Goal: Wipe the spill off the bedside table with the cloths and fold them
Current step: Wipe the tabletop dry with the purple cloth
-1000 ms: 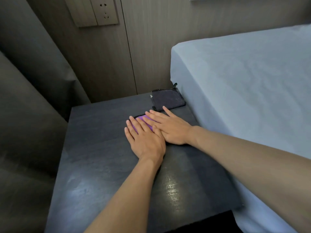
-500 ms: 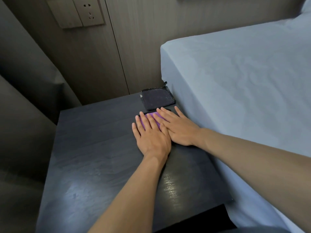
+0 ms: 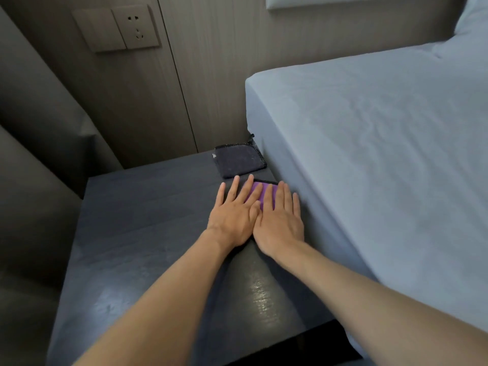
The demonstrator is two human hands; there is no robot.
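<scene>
Both hands lie flat, palms down, on a purple cloth (image 3: 255, 192) at the far right part of the dark counter (image 3: 137, 233), close to the edge of the bed (image 3: 369, 154). The left hand (image 3: 233, 215) and the right hand (image 3: 280, 220) sit side by side and touch along their inner edges, the left thumb tucked against the right hand. The fingers (image 3: 232, 188) of the left hand are stretched out straight and slightly spread; those of the right hand are straight and held closer together. Neither hand grips anything: they press on the cloth with open palms. Only a small strip of the purple cloth shows between and just beyond the fingers, with a dark edge along its far side; the rest is hidden under the hands, so how it is folded cannot be told.

Just beyond the fingertips lies a dark cloth (image 3: 239, 161), folded into a flat square with a stitched border, at the back right corner of the counter, touching or almost touching the side of the bed. A small loop sticks up at its far right corner.

A shiny patch (image 3: 261, 299) shows on the counter near its front edge, between the two forearms. On the wood-panelled wall behind the counter is a wall socket (image 3: 136, 27) beside a blank plate.
</scene>
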